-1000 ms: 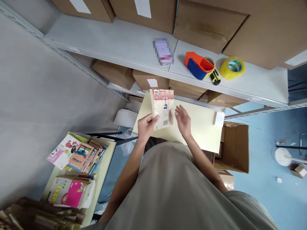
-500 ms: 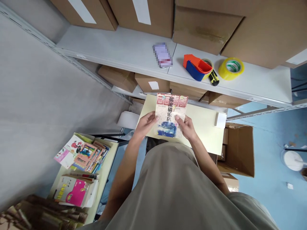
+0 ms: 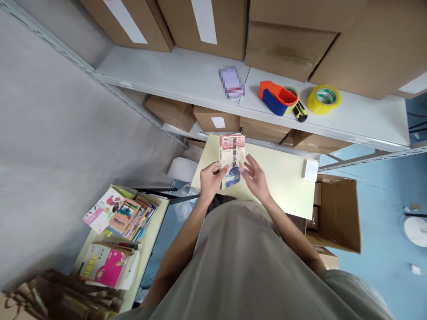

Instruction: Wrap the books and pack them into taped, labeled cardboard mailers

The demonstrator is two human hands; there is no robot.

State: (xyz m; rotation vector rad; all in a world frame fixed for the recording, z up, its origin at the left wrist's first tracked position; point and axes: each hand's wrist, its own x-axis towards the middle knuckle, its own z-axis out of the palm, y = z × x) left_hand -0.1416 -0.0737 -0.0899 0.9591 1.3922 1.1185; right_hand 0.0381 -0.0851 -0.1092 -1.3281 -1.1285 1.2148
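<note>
Several large brown cardboard boxes (image 3: 333, 40) with white labels fill the top of the frame, standing on a long grey metal shelf (image 3: 173, 73) that runs from upper left to right edge.
Item: pale yellow rectangular tabletop (image 3: 287, 178), centre of frame, below the shelf.
Item: open brown cardboard carton (image 3: 336, 213) on the blue floor, right of the tabletop.
Item: second pale yellow side table (image 3: 150, 235), lower left, bearing a fanned pile of colourful children's books (image 3: 123, 215) and a pink-covered book (image 3: 103, 266).
Item: thin paperback book with a pink-and-blue cover and red Chinese title (image 3: 232, 158), held upright and turned edge-on above the tabletop, centre of frame.
Item: left hand (image 3: 211, 180), fingers closed on the book's lower left edge, thumb across the cover.
Item: right hand (image 3: 255, 175), fingers spread and loose, just beside the book's right edge; contact cannot be told.
Item: roll of yellow packing tape (image 3: 323, 98), upper right, on the shelf.
Item: red-and-blue tape dispenser (image 3: 276, 95), left of the roll.
</note>
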